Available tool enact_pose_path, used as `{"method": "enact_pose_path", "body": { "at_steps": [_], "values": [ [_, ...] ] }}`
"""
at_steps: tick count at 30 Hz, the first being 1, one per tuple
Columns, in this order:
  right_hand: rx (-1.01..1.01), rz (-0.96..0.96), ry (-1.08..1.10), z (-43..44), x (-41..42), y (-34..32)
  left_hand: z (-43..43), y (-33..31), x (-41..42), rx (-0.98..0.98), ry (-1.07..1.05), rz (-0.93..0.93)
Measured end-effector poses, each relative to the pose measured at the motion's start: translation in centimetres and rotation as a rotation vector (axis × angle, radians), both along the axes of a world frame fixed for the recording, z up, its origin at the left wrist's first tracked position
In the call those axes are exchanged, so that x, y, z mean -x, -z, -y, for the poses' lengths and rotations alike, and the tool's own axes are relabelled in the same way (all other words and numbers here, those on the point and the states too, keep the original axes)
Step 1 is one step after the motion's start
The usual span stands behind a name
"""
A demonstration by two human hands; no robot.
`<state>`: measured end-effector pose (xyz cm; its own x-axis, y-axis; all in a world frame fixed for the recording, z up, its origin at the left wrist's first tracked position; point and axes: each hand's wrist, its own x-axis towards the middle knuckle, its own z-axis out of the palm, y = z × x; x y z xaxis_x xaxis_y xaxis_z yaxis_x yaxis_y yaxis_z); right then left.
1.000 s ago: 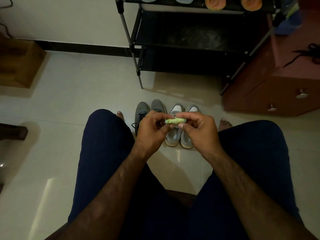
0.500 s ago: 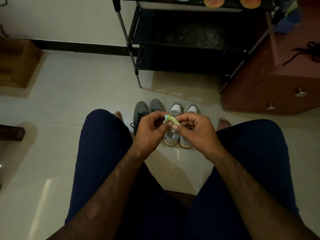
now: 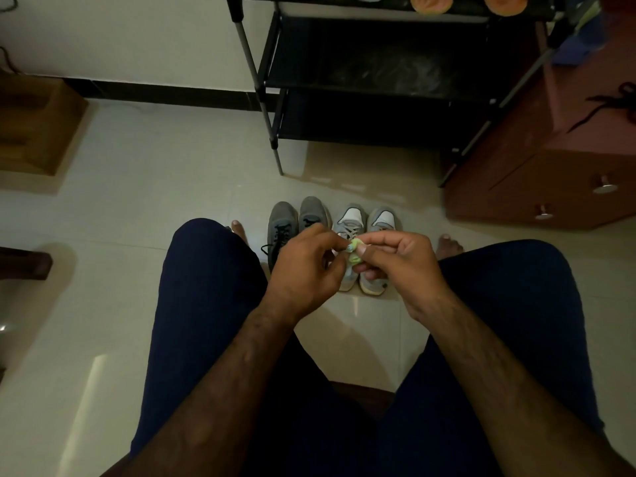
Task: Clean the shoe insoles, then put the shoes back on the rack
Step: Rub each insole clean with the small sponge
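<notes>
The left hand (image 3: 304, 270) and right hand (image 3: 407, 266) each hold a pinching grip on a small green wad (image 3: 353, 252), above four sneakers (image 3: 349, 220) in front of the shoe rack (image 3: 378, 77).

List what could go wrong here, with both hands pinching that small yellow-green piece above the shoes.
1. The small yellow-green crumpled piece, pinched between the left hand and right hand, could slip onto the light grey-and-white sneakers below.
2. The black laces of the dark grey sneakers trail loose; they might snag when lifted.
</notes>
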<state>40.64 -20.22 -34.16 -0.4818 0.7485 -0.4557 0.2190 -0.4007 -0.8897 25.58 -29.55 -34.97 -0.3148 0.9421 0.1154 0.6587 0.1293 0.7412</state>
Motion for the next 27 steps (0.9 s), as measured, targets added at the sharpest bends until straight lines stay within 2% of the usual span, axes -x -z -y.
{"method": "enact_pose_path", "body": {
  "at_steps": [6, 8, 12, 16, 19, 27],
  "values": [
    [0.015, -0.043, -0.005, -0.3, -0.1, -0.3, 0.1, -0.2, -0.4, 0.033, 0.096, -0.03],
    [0.003, -0.04, 0.022, -0.2, 0.0, -0.1, 0.0, -0.4, -0.8, 0.027, 0.048, 0.117],
    [-0.005, -0.026, 0.032, -1.0, 0.0, -0.1, -0.3, -1.5, -1.3, 0.043, -0.113, 0.578],
    [0.068, -0.104, 0.034, -2.2, 0.8, -1.0, -1.6, -2.5, -0.6, 0.014, -0.172, 0.75],
    [0.034, -0.092, 0.057, -4.3, 1.8, -1.8, -3.7, -3.5, 0.6, 0.002, -0.212, 0.787],
    [-0.237, -0.042, 0.105, -14.1, 6.5, -6.2, -14.6, -7.6, 5.7, 0.053, -0.181, 0.713]
  ]
}}
